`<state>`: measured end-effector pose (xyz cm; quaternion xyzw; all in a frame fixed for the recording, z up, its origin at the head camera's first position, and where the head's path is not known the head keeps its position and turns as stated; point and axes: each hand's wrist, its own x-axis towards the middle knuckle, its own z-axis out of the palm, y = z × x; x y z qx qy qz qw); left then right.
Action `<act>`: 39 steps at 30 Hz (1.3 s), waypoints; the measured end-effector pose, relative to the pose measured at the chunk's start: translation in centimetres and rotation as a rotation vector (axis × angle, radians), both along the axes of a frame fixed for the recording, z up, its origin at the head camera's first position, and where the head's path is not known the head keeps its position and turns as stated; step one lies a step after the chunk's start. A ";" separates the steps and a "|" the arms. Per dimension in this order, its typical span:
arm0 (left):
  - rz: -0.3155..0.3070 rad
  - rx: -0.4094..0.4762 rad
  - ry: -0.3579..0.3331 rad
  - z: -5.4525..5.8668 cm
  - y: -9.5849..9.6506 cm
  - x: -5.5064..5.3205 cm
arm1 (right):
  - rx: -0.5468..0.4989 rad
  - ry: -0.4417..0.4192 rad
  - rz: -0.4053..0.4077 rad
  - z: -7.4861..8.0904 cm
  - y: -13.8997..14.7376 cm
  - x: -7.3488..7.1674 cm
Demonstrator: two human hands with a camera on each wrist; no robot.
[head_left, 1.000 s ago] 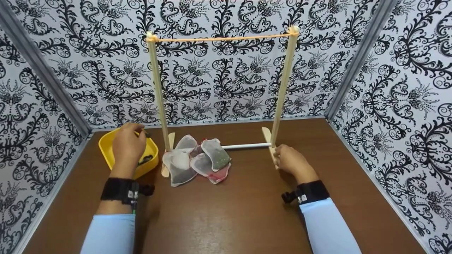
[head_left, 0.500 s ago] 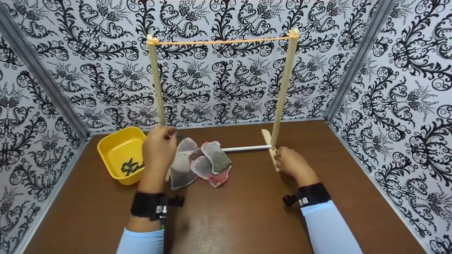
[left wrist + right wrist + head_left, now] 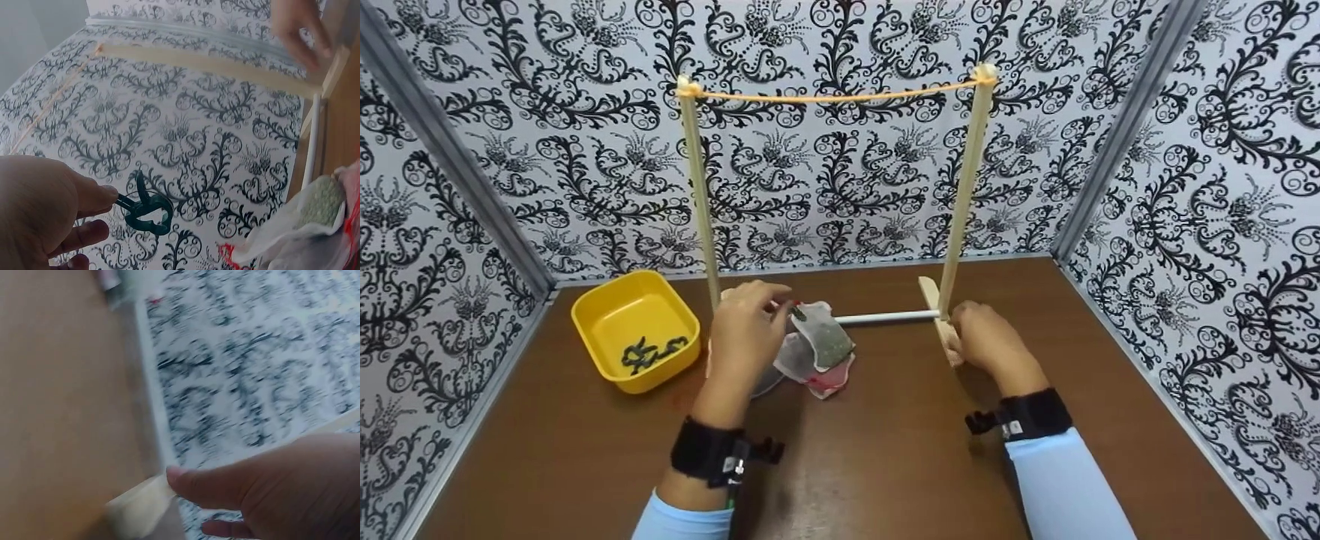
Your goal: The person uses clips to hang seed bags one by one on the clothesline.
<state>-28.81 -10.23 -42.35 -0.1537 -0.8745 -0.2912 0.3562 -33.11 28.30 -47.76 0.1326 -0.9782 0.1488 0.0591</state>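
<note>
"Checking the left hand (image 3: 746,330) first: what is held there?"

"A dark green clip (image 3: 144,203) is pinched by one handle between thumb and finger. It is seen over the heap of mesh bags (image 3: 829,341) in the head view. The biting end is pointed away from the fingertips, presumably so that it is not blocked by them."

"Is the clip being squeezed?"

"Apparently not, since the other handle is left standing free."

"And the right hand (image 3: 988,337)?"

"It is placed at the foot (image 3: 950,345) of the right post (image 3: 963,202). Whether the wood is gripped or only touched cannot be told, as the right wrist view is blurred. Steadying may be intended, since only slender parts are seen between the posts: a white rod (image 3: 885,317) low down and an orange string (image 3: 834,99) tied at the top."

"Why is a sag shown in the string?"

"The right post and the left post (image 3: 702,202) are probably not being pulled hard apart."

"Where are the spare clips (image 3: 643,352) kept?"

"In the yellow tray (image 3: 622,322), which is set left of the stand, probably so that they can be easily reached."
</note>
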 end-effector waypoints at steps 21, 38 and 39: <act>-0.155 -0.030 0.106 0.6 3.5 3.0 | -0.438 0.193 0.535 5.6 -12.9 4.1; -0.177 0.002 -0.007 0.5 2.7 2.3 | -0.512 0.205 0.570 5.4 -12.5 3.6; -0.156 -0.003 -0.025 0.4 2.3 2.1 | -0.505 0.210 0.556 5.3 -12.4 3.5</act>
